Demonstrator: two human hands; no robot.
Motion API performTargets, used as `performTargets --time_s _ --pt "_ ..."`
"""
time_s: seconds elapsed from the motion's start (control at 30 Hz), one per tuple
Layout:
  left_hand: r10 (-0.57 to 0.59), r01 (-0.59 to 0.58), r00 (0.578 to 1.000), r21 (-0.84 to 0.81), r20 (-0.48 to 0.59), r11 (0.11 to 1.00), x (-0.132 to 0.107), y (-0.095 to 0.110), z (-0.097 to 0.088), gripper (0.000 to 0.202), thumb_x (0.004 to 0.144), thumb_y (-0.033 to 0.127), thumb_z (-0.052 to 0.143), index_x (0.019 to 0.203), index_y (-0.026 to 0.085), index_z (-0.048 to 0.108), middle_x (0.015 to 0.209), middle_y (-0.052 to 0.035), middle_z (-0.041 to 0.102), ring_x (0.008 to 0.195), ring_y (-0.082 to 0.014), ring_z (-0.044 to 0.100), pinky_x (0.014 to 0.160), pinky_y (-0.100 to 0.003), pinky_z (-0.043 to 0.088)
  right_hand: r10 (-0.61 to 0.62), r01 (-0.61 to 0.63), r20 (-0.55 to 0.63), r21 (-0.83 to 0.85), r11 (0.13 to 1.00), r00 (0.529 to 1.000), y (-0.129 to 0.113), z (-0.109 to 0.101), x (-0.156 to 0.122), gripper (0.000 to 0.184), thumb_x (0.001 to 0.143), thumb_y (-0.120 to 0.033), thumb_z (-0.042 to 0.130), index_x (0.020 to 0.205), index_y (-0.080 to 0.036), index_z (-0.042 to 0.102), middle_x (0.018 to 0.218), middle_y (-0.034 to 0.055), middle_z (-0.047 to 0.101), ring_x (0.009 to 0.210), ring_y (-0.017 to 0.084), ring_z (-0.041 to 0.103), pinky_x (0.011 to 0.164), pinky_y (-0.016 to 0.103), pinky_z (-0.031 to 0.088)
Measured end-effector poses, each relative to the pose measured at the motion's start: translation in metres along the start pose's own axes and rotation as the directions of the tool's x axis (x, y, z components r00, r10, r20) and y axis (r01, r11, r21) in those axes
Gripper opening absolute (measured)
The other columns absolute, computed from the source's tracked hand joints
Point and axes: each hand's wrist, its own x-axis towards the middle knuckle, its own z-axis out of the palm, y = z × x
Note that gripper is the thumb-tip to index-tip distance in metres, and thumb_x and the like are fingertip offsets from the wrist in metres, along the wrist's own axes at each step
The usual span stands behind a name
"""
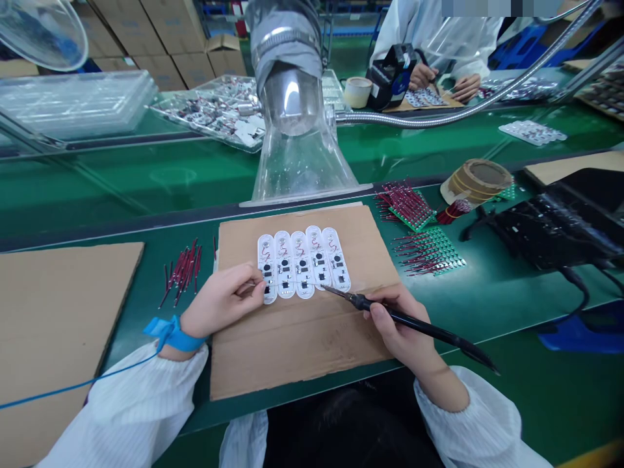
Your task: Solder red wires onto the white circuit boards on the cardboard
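A panel of several white circuit boards (302, 265), joined side by side with black chips and short red wires, lies on a cardboard sheet (292, 344). My right hand (402, 322) grips a black soldering iron (429, 329) like a pen. Its metal tip touches or hovers just over the lower edge of the panel, right of the middle. At the panel's left end, my left hand (231, 299) is closed in a pinch. From its fingertips a thin strand of solder wire (287, 285) seems to run across the boards toward the iron's tip. A blue strap (178, 335) circles my left wrist.
Loose red wires (182, 270) lie left of the cardboard. Green boards with red wires (429, 252), a tape roll (475, 181) and a black device (546, 221) stand right. A clear fume hood (305, 162) hangs behind the panel. Across the bench, a co-worker's hands (424, 77) work.
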Motion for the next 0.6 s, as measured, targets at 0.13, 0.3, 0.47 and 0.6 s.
performTargets --time_s 0.13,0.3,0.47,0.6 --pt "-0.011 0.01 1.0 -0.019 -0.014 1.0 -0.003 -0.004 -0.006 0.019 0.104 0.018 0.06 0.086 0.02 0.066 0.066 0.0084 0.042 0.055 -0.0091 0.044 0.055 -0.022 0.036 -0.007 0.01 -0.084 0.032 0.999 0.996 0.001 -0.002 -0.001 0.012 0.109 -0.038 0.072 0.109 -0.026 0.072 0.088 0.0017 0.078 0.07 0.018 0.078 0.066 0.029 0.064" --pt "-0.118 0.116 0.992 -0.053 -0.043 0.992 -0.018 -0.019 -0.026 0.016 0.104 0.021 0.063 0.089 0.02 0.068 0.068 0.007 0.049 0.057 -0.0095 0.046 0.057 -0.021 0.04 -0.003 0.027 -0.175 0.133 0.991 0.985 -0.011 0.002 0.001 0.011 0.112 -0.036 0.068 0.109 -0.026 0.071 0.079 -0.0017 0.074 0.065 0.016 0.074 0.062 0.027 0.062" --pt "-0.181 0.175 0.981 -0.076 -0.074 0.982 -0.027 -0.028 -0.034 0.02 0.101 0.021 0.062 0.082 0.02 0.064 0.064 0.0082 0.042 0.054 -0.0092 0.041 0.053 -0.022 0.035 0.048 -0.032 -0.109 0.144 0.989 0.993 -0.025 0.027 -0.001 0.006 0.111 -0.033 0.07 0.115 -0.029 0.072 0.095 -0.0001 0.077 0.075 0.016 0.077 0.07 0.028 0.063" --pt "-0.151 0.147 0.988 -0.104 -0.038 0.984 -0.026 -0.027 -0.034 0.019 0.1 0.019 0.06 0.082 0.02 0.063 0.066 0.0077 0.046 0.054 -0.0085 0.039 0.053 -0.022 0.034 0.067 -0.065 -0.018 0.108 0.992 0.998 -0.019 0.041 -0.004 0.008 0.11 -0.033 0.072 0.117 -0.03 0.071 0.101 -0.0001 0.077 0.081 0.017 0.078 0.076 0.031 0.064"
